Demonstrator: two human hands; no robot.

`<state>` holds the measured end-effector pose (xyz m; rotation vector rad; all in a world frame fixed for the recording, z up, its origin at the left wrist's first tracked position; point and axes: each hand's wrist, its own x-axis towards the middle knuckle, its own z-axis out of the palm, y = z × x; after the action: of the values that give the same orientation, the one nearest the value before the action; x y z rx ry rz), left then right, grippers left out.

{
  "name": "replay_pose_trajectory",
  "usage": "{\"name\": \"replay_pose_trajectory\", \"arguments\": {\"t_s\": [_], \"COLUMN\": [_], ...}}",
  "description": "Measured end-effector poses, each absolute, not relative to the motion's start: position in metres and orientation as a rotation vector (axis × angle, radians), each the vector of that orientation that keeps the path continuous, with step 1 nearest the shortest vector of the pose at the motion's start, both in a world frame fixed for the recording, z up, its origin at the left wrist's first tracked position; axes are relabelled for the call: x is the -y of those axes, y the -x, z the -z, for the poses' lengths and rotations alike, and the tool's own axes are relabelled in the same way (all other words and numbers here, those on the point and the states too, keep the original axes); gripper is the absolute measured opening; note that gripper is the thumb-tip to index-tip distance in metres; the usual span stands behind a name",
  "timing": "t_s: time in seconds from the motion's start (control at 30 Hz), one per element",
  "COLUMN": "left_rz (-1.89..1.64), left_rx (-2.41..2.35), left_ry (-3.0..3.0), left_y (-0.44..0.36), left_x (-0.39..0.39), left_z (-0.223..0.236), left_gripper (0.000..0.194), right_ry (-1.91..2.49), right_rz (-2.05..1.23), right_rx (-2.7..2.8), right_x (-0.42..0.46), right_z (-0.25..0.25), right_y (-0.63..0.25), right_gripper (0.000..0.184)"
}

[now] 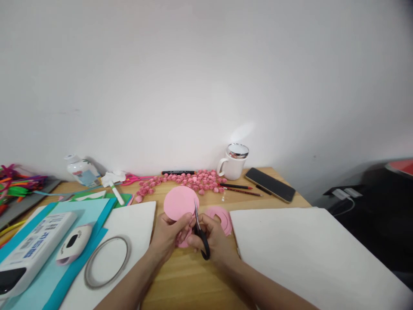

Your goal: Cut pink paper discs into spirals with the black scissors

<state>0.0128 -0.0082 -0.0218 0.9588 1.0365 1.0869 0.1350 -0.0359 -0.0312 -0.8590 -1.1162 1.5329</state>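
A round pink paper disc [180, 203] is pinched in my left hand [172, 232], held up above the wooden table. My right hand [214, 241] grips black-handled scissors [204, 246], their blades pointing up at the disc's right edge. Whether the blades are parted, I cannot make out. Beneath and between my hands lies more pink paper [183, 242], partly hidden by my fingers. Just right of my right hand's fingers, cut pink paper rings [226, 217] rest on the table.
Several rolled pink paper flowers [180, 177] lie behind my hands. Farther right stand a white mug [234, 165], pencils [243, 190] and a phone [270, 184]. White boards [290, 241] flank the middle. Tape [88, 269], coloured paper and a bottle [82, 170] are at left.
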Motion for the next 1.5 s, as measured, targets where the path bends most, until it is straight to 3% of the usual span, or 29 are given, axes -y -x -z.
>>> {"name": "replay_pose_trajectory", "arguments": {"t_s": [0.23, 1.5], "left_rz": [-1.099, -1.086], "left_rx": [-1.071, -1.001], "left_ry": [-1.032, -0.949], "left_y": [-0.011, -0.013], "left_x": [0.007, 0.007], "left_z": [0.029, 0.016], "left_gripper": [0.030, 0.034], "right_ry": [0.782, 0.940], "right_rz": [-1.525, -1.530], "right_rx": [1.041, 1.106], "right_x": [0.031, 0.035], "right_z": [0.037, 0.038], "right_y": [-0.136, -0.135], "right_gripper": [0.041, 0.028]}}
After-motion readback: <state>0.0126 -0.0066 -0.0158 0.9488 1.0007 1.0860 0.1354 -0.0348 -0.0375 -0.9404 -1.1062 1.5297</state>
